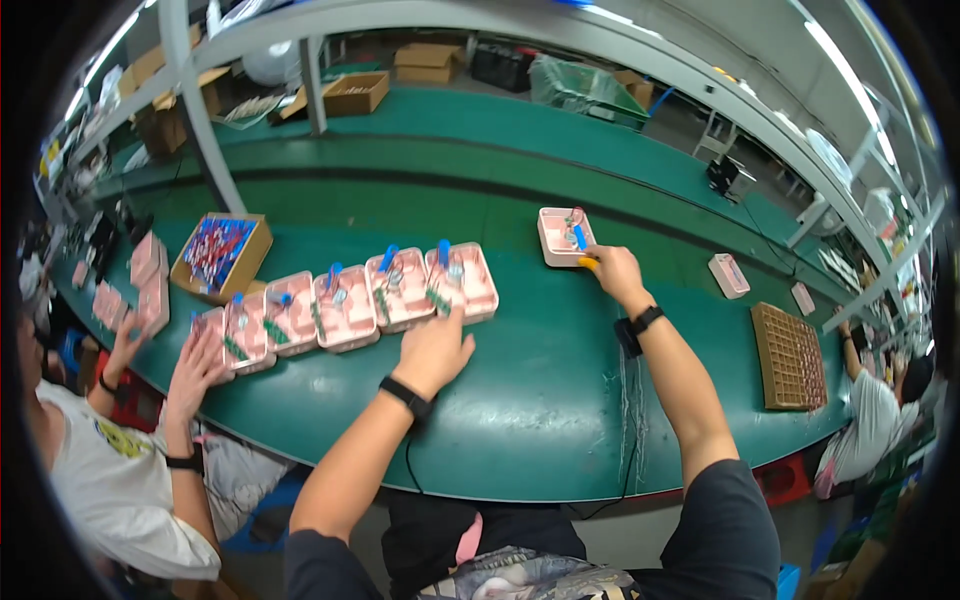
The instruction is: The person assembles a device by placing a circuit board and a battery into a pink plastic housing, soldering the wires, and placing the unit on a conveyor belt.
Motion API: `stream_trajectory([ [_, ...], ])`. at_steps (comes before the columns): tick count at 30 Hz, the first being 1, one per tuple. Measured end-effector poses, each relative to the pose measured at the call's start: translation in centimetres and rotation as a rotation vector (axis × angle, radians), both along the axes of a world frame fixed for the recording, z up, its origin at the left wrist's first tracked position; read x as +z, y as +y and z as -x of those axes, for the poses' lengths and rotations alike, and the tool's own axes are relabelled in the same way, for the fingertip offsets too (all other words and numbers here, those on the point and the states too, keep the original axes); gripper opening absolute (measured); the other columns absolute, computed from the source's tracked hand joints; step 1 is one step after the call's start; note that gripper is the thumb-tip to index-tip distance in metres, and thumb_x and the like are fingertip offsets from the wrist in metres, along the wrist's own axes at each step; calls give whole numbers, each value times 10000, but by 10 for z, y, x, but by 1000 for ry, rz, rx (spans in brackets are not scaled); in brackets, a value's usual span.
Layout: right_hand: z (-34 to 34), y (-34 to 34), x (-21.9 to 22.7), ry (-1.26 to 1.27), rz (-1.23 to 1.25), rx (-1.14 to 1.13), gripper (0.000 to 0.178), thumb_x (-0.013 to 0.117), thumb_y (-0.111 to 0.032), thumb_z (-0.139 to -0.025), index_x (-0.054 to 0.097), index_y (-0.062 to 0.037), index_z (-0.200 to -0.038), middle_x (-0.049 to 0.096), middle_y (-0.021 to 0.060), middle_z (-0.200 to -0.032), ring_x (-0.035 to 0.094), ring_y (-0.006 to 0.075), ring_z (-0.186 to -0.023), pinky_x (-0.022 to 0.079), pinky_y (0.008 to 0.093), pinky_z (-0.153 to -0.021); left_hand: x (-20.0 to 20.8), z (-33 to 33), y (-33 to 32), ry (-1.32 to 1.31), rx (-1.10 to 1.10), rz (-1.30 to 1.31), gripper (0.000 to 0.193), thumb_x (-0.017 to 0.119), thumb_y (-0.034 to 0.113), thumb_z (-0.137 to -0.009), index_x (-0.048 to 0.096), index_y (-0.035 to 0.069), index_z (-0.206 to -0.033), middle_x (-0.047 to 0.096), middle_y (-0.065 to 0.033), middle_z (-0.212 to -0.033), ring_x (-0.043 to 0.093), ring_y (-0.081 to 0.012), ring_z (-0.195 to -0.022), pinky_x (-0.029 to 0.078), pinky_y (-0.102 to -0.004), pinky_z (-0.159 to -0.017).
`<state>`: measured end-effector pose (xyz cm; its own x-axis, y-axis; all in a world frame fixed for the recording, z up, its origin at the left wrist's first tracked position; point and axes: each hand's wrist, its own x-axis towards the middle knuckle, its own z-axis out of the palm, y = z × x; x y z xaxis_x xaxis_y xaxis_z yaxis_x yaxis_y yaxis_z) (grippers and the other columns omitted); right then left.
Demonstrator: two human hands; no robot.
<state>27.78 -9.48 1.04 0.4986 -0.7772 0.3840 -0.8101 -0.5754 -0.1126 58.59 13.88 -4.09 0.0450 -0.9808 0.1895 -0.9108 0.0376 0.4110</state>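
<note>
The lone tray (554, 243) sits near the far side of the green table (530, 390), ahead of the right hand (592, 262). That hand is closed, thumb and fingers drawn together on a small yellow piece (588, 264) at the tray's near right corner. The left hand (455, 335) is partly spread, index finger reaching out and thumb held apart, with the fingertip at the near edge of the end tray (479, 284); whether it presses there I cannot tell.

The lone tray is pale pink and shallow with rounded corners. Inside lie a blue cylinder (580, 238) and thin reddish wires. The end tray also holds a blue cylinder, with a green strip along its left side. Other similar trays (345, 318) run leftward from it, side by side in a slanting row.

Beyond the row stands a carton (253, 265) of blue and red parts; a brown divided box (786, 357) lies far right.

Most of the yellow piece is hidden in the grip, so its shape is unclear. A co-worker's hand (197, 369) covers part of the row's leftmost tray. The wiring is too small to trace.
</note>
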Motion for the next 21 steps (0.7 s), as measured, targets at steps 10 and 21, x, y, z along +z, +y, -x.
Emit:
stream_trajectory([
  [10, 3, -34, -18, 2, 25, -132, 295, 801, -238, -946, 795, -106, -1209, 786, 177, -1171, 748, 394, -1065, 605, 514, -914, 14, 13, 133, -9, -46, -16, 253, 784, 324, -972, 701, 120, -1096, 703, -154, -971, 751, -375, -893, 605, -492, -748],
  [21, -81, 224, -23, -213, -756, 691, 478, 861, -273, -930, 735, -90, -1353, 698, 162, -1365, 703, 361, -1211, 568, 420, -1042, -16, -11, 191, 268, 74, 147, 280, 788, 143, -927, 760, 73, -1197, 673, -208, -1265, 676, -376, -1102, 574, -462, -931],
])
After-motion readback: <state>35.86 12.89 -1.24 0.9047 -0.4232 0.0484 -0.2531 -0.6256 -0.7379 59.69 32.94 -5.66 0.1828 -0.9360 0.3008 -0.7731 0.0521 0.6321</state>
